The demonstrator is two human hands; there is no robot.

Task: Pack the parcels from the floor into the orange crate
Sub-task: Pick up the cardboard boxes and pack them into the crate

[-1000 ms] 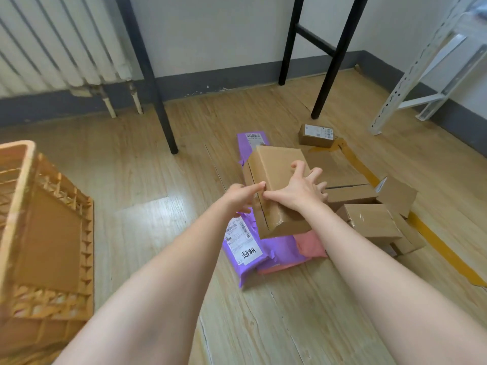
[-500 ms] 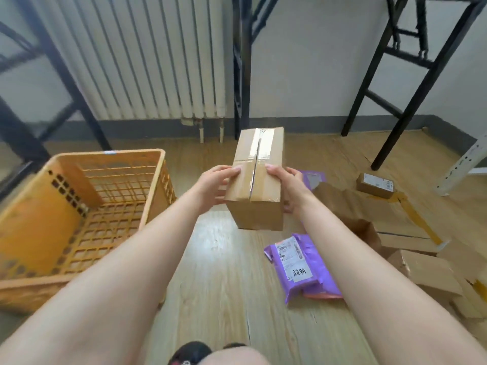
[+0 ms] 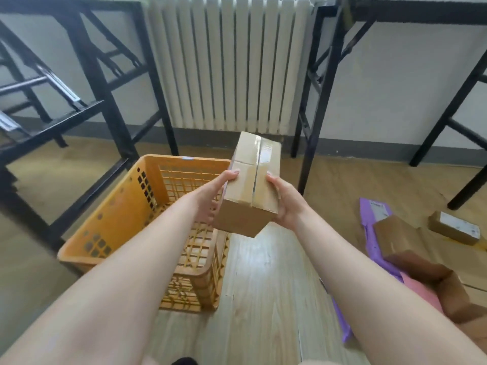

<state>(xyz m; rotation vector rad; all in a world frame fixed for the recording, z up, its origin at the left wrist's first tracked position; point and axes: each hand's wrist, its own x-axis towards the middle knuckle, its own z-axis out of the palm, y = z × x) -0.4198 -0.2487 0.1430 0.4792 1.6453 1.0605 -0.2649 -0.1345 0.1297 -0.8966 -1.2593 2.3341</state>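
Note:
I hold a taped brown cardboard box (image 3: 250, 180) in the air with both hands. My left hand (image 3: 210, 196) grips its left side and my right hand (image 3: 286, 201) grips its right side. The box hangs over the right rim of the orange crate (image 3: 113, 206), which stands on the wooden floor and looks empty. On the floor at the right lie more parcels: a purple mailer bag (image 3: 374, 214), a brown box (image 3: 395, 233), a small labelled box (image 3: 453, 230) and a pink bag (image 3: 424, 293), partly hidden by my right arm.
A white radiator (image 3: 226, 61) hangs on the far wall. Black metal table frames (image 3: 105, 88) stand left of the crate, and more black legs (image 3: 308, 122) stand right of the radiator. A dark shoe tip (image 3: 184, 361) shows at the bottom edge.
Both hands lifted the box off the parcel pile and carried it left toward the crate. My view turned left, so the crate now sits under the box.

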